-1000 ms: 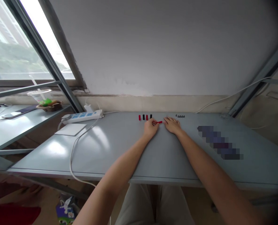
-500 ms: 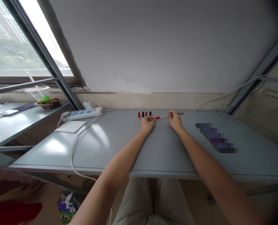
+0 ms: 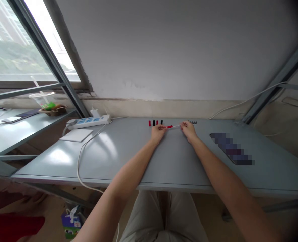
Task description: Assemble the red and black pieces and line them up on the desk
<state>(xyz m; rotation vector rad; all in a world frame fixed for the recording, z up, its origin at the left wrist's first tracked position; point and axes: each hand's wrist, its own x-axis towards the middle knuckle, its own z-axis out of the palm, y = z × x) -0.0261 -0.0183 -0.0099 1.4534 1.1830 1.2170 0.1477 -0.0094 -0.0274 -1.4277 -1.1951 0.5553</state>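
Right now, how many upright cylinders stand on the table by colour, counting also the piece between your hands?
Red upright cylinders: 2
Black upright cylinders: 2
Red-ended rod between left hand and right hand: 1
Total: 5

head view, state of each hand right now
Left hand: closed, pinching the red end of a thin rod
Right hand: closed, pinching the rod's pale end

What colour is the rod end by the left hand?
Red: the rod end at the left hand shows best in the head view.
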